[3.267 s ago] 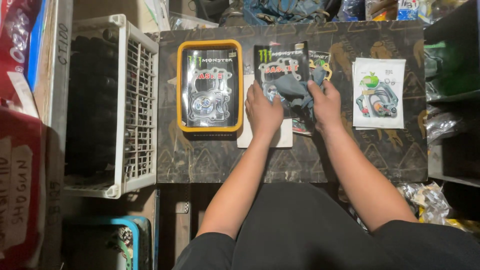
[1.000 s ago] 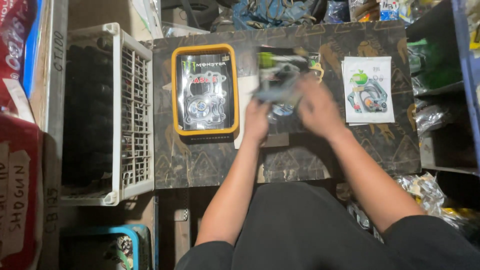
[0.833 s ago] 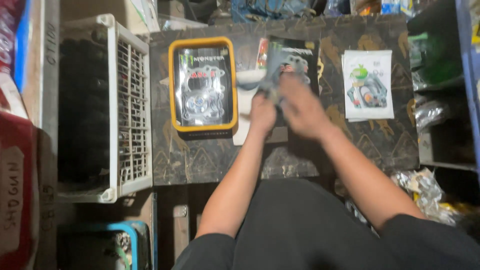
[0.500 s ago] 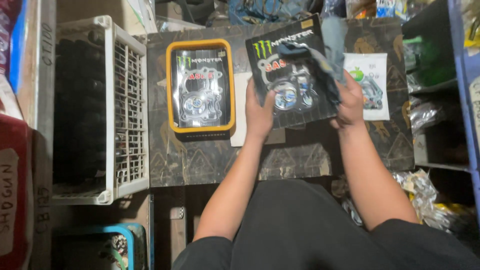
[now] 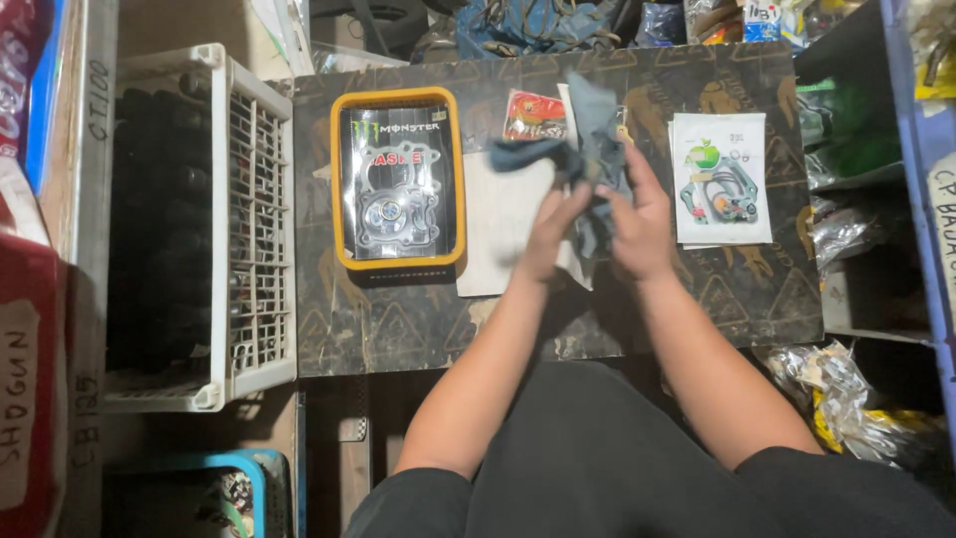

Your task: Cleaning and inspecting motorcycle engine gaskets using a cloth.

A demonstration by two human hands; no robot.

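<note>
Gone is the black pack; both hands grip a grey cloth.

My hands and the blurred cloth hide part of the white sheet; a red packet peeks out, half covered.
</note>
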